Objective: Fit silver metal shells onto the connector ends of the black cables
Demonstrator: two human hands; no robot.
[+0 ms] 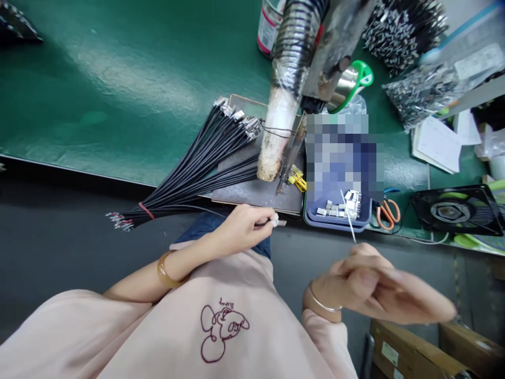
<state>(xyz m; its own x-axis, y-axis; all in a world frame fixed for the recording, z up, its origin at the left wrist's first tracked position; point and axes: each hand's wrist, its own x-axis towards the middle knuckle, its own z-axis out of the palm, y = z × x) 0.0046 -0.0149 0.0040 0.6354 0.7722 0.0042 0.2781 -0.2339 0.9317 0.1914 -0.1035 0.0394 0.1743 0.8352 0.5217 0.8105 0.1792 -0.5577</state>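
My left hand (246, 226) is closed in a pinch on the metal connector end of a black cable (279, 222), just below the edge of the dark work plate (252, 192). My right hand (371, 287) is blurred by motion, its fingers pressed together around a thin white stick (349, 217) that points up toward the blue tray (335, 218) of small metal connector shells. A bundle of black cables (197, 168) with metal plug ends fans out over the plate. A soldering tool (290, 152) hangs over the plate beside a pale wrapped tube (276, 137).
The green bench mat (118, 79) spreads to the left. Orange-handled scissors (389, 211), a small black fan (457, 210), bags of metal parts (422, 92), papers (437, 145) and a tape roll (355, 79) crowd the right. Cardboard boxes (410, 352) sit below.
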